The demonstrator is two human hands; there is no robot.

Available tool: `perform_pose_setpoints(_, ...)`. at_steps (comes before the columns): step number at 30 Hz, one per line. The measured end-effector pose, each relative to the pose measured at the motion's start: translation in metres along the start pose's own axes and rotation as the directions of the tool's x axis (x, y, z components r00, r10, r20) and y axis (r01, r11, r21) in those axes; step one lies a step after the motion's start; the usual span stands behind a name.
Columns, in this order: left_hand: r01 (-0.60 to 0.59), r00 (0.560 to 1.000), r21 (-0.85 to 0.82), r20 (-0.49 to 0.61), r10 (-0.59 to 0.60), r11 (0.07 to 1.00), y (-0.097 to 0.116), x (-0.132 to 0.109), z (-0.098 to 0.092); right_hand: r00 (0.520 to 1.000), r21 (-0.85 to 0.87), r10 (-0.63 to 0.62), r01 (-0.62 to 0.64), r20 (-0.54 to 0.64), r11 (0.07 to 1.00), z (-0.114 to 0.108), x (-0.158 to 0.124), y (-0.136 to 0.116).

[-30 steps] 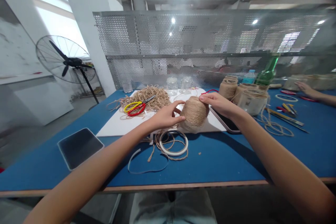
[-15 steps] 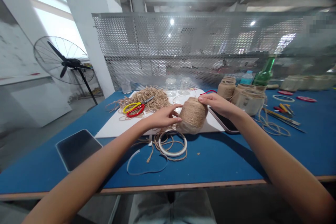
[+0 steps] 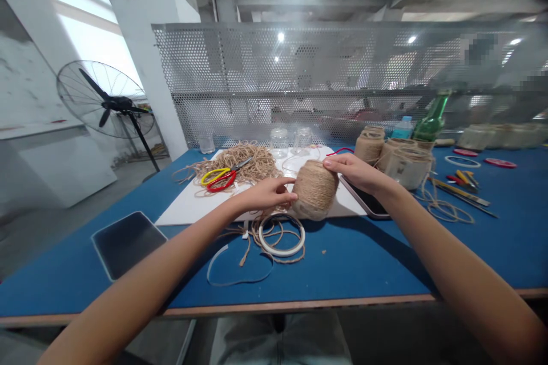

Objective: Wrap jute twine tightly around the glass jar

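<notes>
A jar wrapped in brown twine (image 3: 315, 189) is tilted over the front edge of a white sheet (image 3: 182, 208). My right hand (image 3: 353, 171) grips its upper right end, thumb and fingers closed on it. At its left side is my left hand (image 3: 274, 194), fingers curved and a little apart, the tips by the twine; whether they press on it is hard to tell. Left of the jar, scissors with yellow and red handles (image 3: 222, 178) lie on a heap of loose twine (image 3: 257, 158). A white ring (image 3: 280, 252) rests on twine loops just below the jar.
Twine-wrapped jars (image 3: 369, 145) and a green bottle (image 3: 433, 120) stand at the right, with brushes (image 3: 462, 191) in front. Two clear jars (image 3: 279, 141) are at the back. A dark tablet (image 3: 127, 244) lies at the left, a phone (image 3: 368, 201) beneath my right wrist.
The wrapped jar has turned slightly and sits a touch lower. My left hand has shifted very slightly along its side. My right hand keeps its hold.
</notes>
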State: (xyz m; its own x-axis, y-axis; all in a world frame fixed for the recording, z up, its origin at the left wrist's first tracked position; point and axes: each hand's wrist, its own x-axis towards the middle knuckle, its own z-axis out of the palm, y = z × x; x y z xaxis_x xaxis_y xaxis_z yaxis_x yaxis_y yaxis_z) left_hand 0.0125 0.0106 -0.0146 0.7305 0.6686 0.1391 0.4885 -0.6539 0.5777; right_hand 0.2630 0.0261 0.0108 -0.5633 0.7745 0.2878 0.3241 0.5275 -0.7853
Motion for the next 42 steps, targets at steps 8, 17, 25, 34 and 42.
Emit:
perform_pose_setpoints(8, -0.011, 0.999, -0.001, 0.030, 0.011, 1.000, -0.001, 0.000, -0.001, 1.000, 0.004, 0.007, -0.007, 0.025, 1.000, -0.002, -0.001, -0.002)
perform_pose_setpoints(17, -0.055, 0.998, 0.139, -0.028, 0.059, 0.989, -0.005, -0.001, -0.002, 0.999, 0.039, -0.018, 0.016, 0.042, 0.999, -0.003, 0.000, -0.001)
perform_pose_setpoints(25, -0.035, 0.998, 0.240, -0.043, 0.047, 0.970, -0.001, 0.000, -0.002, 1.000, 0.075, -0.004, 0.003, 0.010, 0.997, -0.002, 0.000, 0.003)
perform_pose_setpoints(34, 0.020, 0.993, 0.353, -0.114, 0.021, 0.935, -0.002, -0.001, -0.001, 0.993, 0.000, -0.098, 0.098, 0.060, 0.995, -0.004, 0.001, 0.004)
perform_pose_setpoints(42, 0.039, 0.984, 0.355, -0.176, 0.025, 0.934, 0.013, -0.001, 0.009, 1.000, -0.196, -0.028, 0.030, 0.015, 0.980, -0.012, 0.000, -0.007)
